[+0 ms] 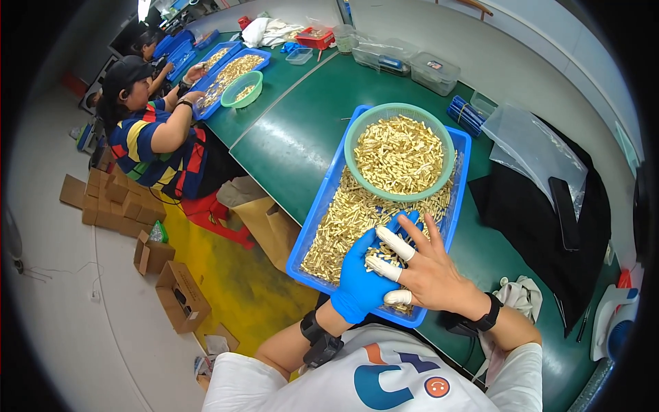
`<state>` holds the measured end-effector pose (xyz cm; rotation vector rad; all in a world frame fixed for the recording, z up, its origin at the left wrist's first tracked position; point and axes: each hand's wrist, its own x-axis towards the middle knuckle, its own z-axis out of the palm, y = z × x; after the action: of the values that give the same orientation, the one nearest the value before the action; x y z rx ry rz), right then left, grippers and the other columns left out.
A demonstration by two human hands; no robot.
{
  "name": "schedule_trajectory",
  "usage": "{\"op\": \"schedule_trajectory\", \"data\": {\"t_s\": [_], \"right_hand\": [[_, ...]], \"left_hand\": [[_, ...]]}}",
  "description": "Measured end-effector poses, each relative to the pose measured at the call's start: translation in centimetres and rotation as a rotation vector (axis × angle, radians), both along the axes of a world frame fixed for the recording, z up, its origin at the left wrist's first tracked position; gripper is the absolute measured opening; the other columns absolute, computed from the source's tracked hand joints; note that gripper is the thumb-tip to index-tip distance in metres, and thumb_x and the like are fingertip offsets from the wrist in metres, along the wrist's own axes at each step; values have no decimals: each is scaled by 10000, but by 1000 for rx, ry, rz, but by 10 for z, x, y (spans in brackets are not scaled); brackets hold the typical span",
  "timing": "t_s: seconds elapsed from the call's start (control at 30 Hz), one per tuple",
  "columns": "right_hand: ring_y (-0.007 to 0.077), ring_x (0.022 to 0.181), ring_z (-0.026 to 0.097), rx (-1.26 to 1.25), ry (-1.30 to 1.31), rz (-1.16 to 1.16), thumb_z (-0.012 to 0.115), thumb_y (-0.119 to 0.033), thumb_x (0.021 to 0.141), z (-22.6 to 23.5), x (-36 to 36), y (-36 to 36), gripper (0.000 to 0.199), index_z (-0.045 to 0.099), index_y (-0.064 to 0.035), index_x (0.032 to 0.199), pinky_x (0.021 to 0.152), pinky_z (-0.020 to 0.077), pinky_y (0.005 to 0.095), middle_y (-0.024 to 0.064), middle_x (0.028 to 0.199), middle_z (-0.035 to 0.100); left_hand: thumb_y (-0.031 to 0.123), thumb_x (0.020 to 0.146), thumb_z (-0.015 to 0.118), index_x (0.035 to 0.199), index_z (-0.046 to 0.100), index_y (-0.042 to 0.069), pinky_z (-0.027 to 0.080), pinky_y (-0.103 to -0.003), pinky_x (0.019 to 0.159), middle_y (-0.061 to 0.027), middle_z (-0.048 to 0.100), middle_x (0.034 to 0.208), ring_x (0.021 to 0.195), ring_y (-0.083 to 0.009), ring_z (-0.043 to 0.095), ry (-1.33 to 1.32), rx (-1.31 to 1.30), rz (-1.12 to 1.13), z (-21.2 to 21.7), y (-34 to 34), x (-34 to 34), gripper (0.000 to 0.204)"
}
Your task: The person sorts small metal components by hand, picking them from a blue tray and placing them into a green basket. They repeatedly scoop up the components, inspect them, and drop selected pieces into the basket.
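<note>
Small gold-coloured metal pieces (pixel 386 255) are loosely cupped in the blue-gloved left hand (pixel 358 278), above the blue plastic tray's near end; the white-capped right hand (pixel 436 278) is held over them, fingers apart. Sorting seems underway; fingertip picking is called for.

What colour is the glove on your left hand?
The glove is bright blue, in the head view.

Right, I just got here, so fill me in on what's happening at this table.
The person's blue-gloved left hand is cupped, with the right hand, wearing white finger covers, spread beside it. Small gold-coloured pieces show between them and fill the blue tray below. A heaped green basket sits at its far end. A co-worker handles similar trays.
</note>
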<state>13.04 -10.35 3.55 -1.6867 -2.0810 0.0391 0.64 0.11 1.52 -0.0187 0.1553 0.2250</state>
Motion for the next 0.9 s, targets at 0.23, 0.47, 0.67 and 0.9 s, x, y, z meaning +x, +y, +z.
{"op": "schedule_trajectory", "data": {"t_s": [0.23,0.47,0.67,0.9], "right_hand": [[495,1375,217,-61,15,-118,406,-617,910,-2,3,0,702,505,-74,1344,1084,98,681,229,1468,338],[480,1389,206,-55,48,-172,381,-602,931,-5,7,-1,752,410,-9,1393,1097,113,655,226,1498,291],[470,1392,209,9,186,-153,383,-601,937,-12,12,-1,764,365,-7,1418,1107,123,637,219,1509,277],[483,1379,225,26,233,-79,407,-618,920,-12,14,-2,659,467,-158,1388,1093,142,658,196,1491,321]], "left_hand": [[352,1018,336,1427,399,85,332,-453,1107,-133,454,1420,1285,-300,455,-110,-95,-47,-17,3,-6,493],[351,1016,354,1409,423,73,357,-447,1087,-130,489,1389,1263,-285,480,34,-58,35,-12,2,-6,486],[343,1012,363,1425,405,64,340,-446,1102,-131,468,1412,1300,-285,447,-65,-89,23,-3,2,-5,500],[345,1011,353,1451,367,67,299,-446,1134,-127,420,1454,1346,-283,391,-99,-97,45,-8,3,-4,521]]}}
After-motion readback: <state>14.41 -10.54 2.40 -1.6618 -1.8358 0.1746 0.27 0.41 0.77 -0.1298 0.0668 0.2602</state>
